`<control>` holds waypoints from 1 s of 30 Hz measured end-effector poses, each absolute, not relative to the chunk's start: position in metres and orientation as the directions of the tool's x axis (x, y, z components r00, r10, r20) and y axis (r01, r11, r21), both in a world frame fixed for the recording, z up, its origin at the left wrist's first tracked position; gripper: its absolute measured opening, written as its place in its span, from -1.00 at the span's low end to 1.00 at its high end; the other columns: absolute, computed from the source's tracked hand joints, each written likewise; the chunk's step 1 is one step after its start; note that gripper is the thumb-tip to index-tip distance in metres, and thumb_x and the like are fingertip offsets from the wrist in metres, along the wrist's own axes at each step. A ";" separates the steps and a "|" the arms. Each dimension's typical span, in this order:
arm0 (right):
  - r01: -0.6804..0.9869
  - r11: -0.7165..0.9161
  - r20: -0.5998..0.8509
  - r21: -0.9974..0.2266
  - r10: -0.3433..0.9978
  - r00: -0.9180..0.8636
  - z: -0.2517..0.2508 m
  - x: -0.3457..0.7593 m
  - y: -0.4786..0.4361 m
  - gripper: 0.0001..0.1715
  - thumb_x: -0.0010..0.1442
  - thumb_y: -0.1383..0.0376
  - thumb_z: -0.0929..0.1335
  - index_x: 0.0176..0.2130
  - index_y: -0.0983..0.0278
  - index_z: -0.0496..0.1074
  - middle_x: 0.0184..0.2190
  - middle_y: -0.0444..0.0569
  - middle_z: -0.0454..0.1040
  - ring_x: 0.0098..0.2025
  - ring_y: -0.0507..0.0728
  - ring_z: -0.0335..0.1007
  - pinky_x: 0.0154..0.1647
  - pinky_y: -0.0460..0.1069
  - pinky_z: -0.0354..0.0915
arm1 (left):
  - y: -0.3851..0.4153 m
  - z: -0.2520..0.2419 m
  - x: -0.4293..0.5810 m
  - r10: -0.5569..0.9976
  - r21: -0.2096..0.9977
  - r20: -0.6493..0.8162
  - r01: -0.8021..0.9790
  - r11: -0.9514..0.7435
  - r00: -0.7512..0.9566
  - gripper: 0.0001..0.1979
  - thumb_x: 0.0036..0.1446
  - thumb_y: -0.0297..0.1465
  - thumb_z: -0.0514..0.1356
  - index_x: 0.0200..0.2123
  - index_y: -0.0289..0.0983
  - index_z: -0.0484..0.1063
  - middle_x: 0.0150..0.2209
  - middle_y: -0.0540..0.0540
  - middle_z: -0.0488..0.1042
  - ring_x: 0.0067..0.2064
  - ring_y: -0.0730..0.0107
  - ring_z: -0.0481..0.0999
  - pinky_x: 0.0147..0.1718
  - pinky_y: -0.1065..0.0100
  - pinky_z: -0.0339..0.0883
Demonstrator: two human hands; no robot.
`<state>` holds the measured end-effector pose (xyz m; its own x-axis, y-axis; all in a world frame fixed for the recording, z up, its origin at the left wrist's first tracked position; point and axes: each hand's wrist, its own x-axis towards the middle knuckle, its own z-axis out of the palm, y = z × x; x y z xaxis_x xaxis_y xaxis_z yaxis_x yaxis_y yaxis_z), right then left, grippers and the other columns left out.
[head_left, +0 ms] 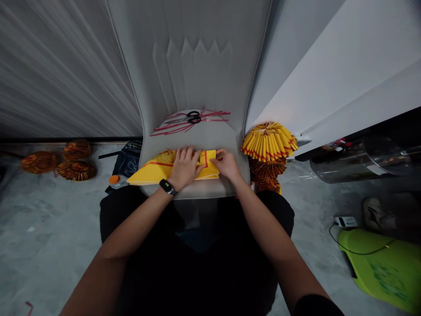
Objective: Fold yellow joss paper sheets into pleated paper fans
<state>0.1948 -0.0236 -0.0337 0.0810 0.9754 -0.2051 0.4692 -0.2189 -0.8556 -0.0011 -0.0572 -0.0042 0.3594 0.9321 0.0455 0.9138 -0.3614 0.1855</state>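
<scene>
My left hand [184, 167] lies flat and wide on the yellow paper [171, 169], which sits folded on the seat [197, 136]; my right hand [226, 164] pinches its edge. Beside the seat, a pleated yellow fan [269, 142] looks finished; this sheet has no pleats I can see.

My left hand [184, 167] is pressed flat on a folded sheet of yellow paper with red stripes [173, 169], and my right hand [226, 164] has its fingers on the paper's folded edge. It's all lying on a grey padded chair seat [210, 136], with black-handled scissors [192, 117] and thin red paper strips [213, 115] just beyond it. Right beside the seat, a pleated yellow paper fan [268, 142] sits on darker brown pleated ones [267, 167].
</scene>
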 end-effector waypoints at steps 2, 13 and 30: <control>0.439 -0.212 -0.210 -0.873 0.976 0.055 -0.035 0.197 -0.022 -0.84 0.10 0.27 0.49 -0.32 0.24 0.46 -0.45 -0.13 0.54 -0.47 0.06 0.42 -0.44 -0.08 0.25 | -0.061 -0.017 0.008 0.919 0.204 0.041 0.897 -0.393 0.393 -0.33 0.48 -0.10 0.02 0.50 -0.29 0.12 0.52 -0.36 0.08 0.53 -0.23 0.05 0.47 -0.19 -0.09; 0.489 -0.198 -0.267 -0.849 0.961 -0.074 -0.038 0.202 -0.015 -0.73 0.18 0.19 0.47 -0.50 0.23 0.49 -0.59 -0.15 0.45 -0.52 0.06 0.34 -0.47 -0.04 0.23 | -0.061 -0.052 0.002 0.933 0.381 0.023 0.859 -0.341 0.360 -0.21 0.45 -0.02 -0.01 0.53 -0.39 0.01 0.56 -0.40 -0.08 0.57 -0.27 -0.18 0.45 -0.34 -0.17; 0.443 -0.235 -0.272 -0.865 0.962 -0.019 -0.046 0.200 -0.014 -0.78 0.18 0.24 0.48 -0.43 0.21 0.40 -0.58 -0.21 0.44 -0.60 0.02 0.32 -0.57 -0.09 0.23 | -0.068 -0.043 -0.003 0.953 0.247 0.030 0.922 -0.299 0.301 -0.21 0.44 0.00 -0.04 0.54 -0.37 0.03 0.55 -0.33 -0.03 0.56 -0.31 -0.12 0.46 -0.35 -0.20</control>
